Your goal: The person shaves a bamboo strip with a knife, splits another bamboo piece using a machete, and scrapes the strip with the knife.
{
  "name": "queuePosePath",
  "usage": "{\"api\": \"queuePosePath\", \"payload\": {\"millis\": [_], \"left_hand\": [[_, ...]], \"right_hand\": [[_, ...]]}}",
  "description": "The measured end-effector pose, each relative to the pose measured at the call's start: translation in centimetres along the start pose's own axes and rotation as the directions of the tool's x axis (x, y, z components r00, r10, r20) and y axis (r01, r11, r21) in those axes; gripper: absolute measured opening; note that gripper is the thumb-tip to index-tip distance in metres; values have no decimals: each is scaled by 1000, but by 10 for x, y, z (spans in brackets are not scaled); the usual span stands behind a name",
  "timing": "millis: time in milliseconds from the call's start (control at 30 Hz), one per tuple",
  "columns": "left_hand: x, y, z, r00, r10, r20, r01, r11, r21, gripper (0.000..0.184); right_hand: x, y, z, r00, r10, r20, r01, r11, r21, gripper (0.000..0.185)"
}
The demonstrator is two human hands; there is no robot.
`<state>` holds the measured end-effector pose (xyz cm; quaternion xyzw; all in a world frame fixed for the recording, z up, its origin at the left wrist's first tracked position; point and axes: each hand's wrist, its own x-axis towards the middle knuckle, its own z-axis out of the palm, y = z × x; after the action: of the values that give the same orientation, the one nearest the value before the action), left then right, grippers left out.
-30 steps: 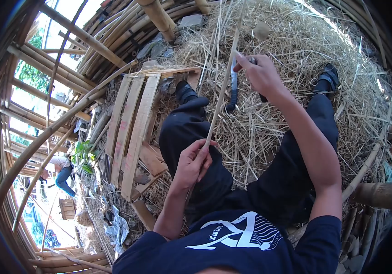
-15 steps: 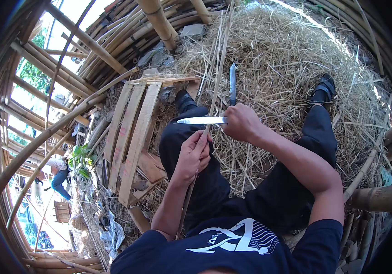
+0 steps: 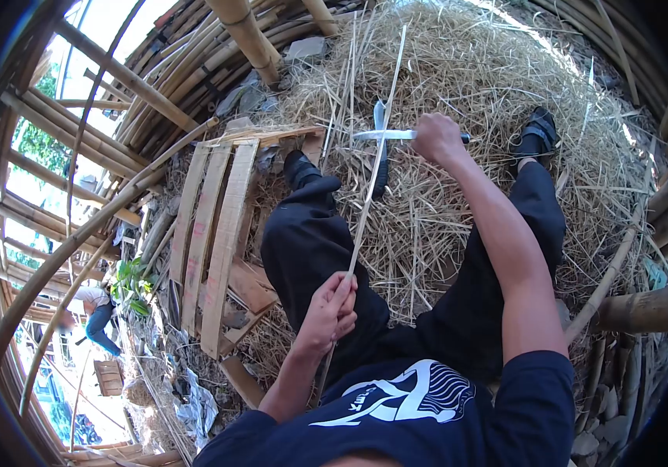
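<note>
"What does the left hand (image 3: 329, 315) have?"

"A long pale strip (image 3: 362, 227). Its grip is pressed together around the strip, thumb laid along it, over the left thigh of the dark trousers (image 3: 306, 237). The strip slants up from beside the shirt (image 3: 419, 416) and ends near the far edge of the straw (image 3: 497, 86)."

"And the right hand (image 3: 436, 138)?"

"Farther out, above the straw between the two feet. That grip is curled tight around the handle of a knife (image 3: 402, 135). Most of the handle is hidden by the fingers; a dark end shows past the hand."

"Which way does the blade point?"

"To the left, crossing the strip well above the left hand. I cannot tell whether blade and strip touch."

"I see another blade just there."

"Yes, a second knife (image 3: 380, 179) lies on the straw, dark handle toward the person, its blade partly behind the strip and the held knife."

"What stands about them?"

"By the left edge of the straw, slanting wooden slats (image 3: 229, 249), near the left shoe (image 3: 299, 168). At the far left corner, a thick bamboo post (image 3: 248, 39). Well apart, beyond a leafy plant (image 3: 133, 285), another person (image 3: 102, 327) bends over in blue trousers."
</note>
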<state>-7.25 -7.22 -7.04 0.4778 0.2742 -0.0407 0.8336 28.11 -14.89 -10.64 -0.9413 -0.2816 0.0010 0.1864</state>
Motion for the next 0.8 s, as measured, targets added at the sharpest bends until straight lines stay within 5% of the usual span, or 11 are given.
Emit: {"api": "queuePosePath", "payload": {"millis": [133, 400, 433, 533, 600, 667, 800], "left_hand": [[-25, -17, -10, 996, -84, -18, 83, 996, -32, 19], [-34, -30, -31, 996, -93, 2, 93, 990, -110, 18], [-35, -26, -30, 996, -89, 22, 91, 987, -135, 18], [-29, -24, -29, 998, -52, 30, 54, 993, -102, 18], [-26, -20, -27, 999, -20, 40, 24, 993, -115, 18], [-23, -15, -24, 1000, 15, -9, -16, 998, -63, 18], [-16, -19, -19, 991, 132, -25, -133, 990, -54, 20]], "right_hand": [[-1, 3, 0, 987, 68, 145, -56, 995, -85, 22], [-1, -2, 25, 933, -109, 343, 135, 990, -51, 17], [4, 0, 27, 744, -85, 662, -116, 960, 254, 18], [-11, -3, 19, 489, -235, 840, -482, 730, 485, 29], [-30, -21, 7, 826, -47, 561, -227, 884, 408, 44], [-48, -38, -20, 851, -128, 509, -34, 955, 296, 37], [-87, -50, -29, 909, -403, 105, 316, 832, 455, 36]]}}
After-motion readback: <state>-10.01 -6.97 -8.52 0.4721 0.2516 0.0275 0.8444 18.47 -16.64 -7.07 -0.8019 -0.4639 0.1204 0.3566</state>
